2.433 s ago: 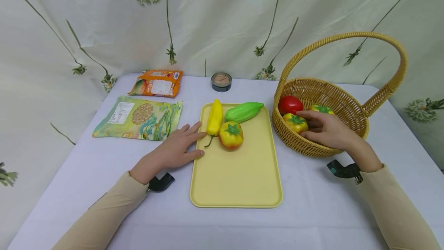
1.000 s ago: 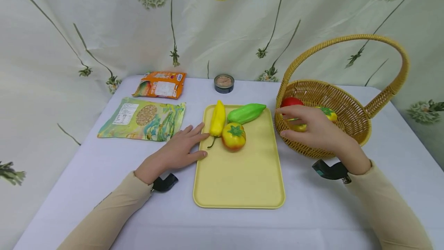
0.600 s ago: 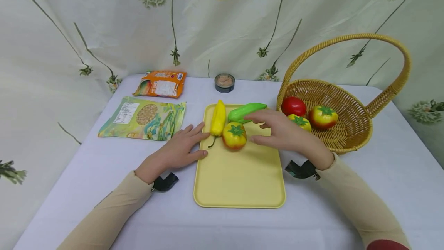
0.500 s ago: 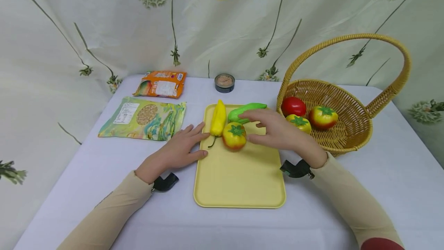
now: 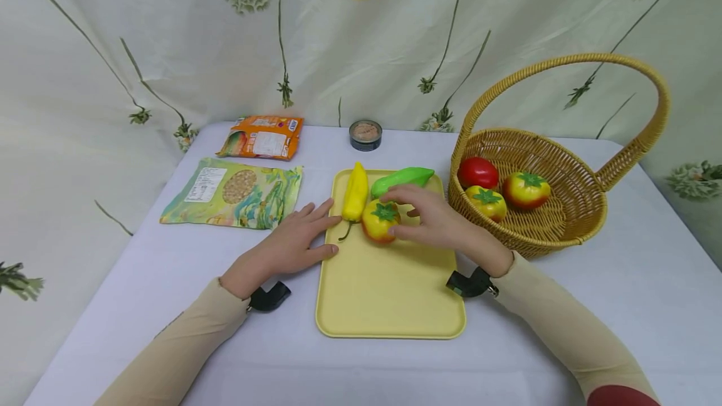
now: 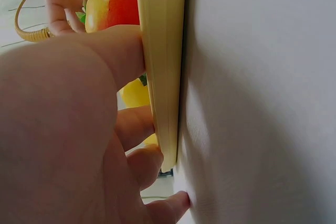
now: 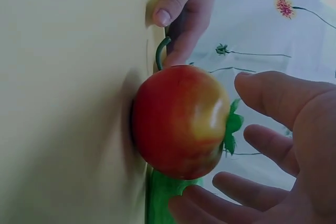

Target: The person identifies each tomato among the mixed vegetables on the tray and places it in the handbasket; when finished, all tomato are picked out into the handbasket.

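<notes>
My left hand lies with spread fingers against the left rim of the yellow tray; in the left wrist view its thumb and fingers rest along the tray's edge. On the tray are a yellow chili pepper, a green pepper-like vegetable and a red-and-yellow tomato with a green leafy top. My right hand hovers over the tomato's right side, thumb and fingers apart and loosely bent. The right wrist view shows a gap between those fingers and the tomato.
Right of the tray stands a wicker basket with a tall handle, holding a red fruit and two yellow-red tomatoes. At the left lie a green-patterned food bag and an orange packet. A small can stands behind the tray.
My right hand has let go of the tomato in the basket and moved left, over the tray, to the tomato there. The left hand keeps its place at the tray's rim.
</notes>
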`<state>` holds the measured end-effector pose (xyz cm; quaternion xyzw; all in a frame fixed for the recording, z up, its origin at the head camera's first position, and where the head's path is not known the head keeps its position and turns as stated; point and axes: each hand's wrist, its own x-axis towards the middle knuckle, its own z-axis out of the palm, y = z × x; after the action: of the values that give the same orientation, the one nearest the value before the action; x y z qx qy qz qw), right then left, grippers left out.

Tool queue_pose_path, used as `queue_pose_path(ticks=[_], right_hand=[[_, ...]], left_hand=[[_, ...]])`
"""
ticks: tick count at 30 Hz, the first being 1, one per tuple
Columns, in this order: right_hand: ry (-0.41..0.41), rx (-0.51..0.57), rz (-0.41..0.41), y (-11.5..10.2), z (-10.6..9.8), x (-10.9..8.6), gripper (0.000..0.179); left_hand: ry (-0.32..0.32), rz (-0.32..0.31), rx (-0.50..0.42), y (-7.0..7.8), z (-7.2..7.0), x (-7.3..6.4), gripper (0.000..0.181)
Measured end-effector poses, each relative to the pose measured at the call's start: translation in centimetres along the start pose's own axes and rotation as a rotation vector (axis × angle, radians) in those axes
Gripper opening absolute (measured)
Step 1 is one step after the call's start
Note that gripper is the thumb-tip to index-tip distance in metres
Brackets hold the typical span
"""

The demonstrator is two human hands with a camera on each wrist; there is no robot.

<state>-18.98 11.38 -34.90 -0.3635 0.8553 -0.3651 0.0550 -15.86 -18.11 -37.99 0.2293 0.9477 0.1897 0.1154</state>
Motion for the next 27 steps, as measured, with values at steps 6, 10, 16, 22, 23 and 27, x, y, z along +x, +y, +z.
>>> queue_pose_path(ticks=[6, 10, 16, 22, 23, 27], right_hand=[[0.009, 0.021, 0.006, 0.4, 0.9, 0.2, 0.044], [0.033, 0.009, 0.031, 0.5, 1.4, 0.2, 0.046], [0.056, -0.026, 0.065, 0.7, 2.1, 0.3, 0.046], [-0.005, 0.012, 0.070, 0.7, 2.1, 0.1, 0.037], [-0.015, 0.020, 0.065, 0.7, 2.1, 0.1, 0.036], [-0.041, 0.053, 0.057, 0.7, 2.0, 0.0, 0.036]], left_hand=[[-0.001, -0.002, 0.000, 0.1, 0.0, 0.0, 0.061], [-0.001, -0.001, 0.004, 0.2, -0.1, 0.0, 0.061], [-0.001, -0.009, -0.001, 0.1, 0.0, 0.0, 0.061], [-0.001, -0.011, -0.001, 0.0, 0.2, -0.1, 0.061], [-0.002, -0.013, -0.002, -0.1, 0.2, -0.1, 0.061], [-0.003, -0.016, 0.001, -0.1, 0.2, 0.0, 0.061]])
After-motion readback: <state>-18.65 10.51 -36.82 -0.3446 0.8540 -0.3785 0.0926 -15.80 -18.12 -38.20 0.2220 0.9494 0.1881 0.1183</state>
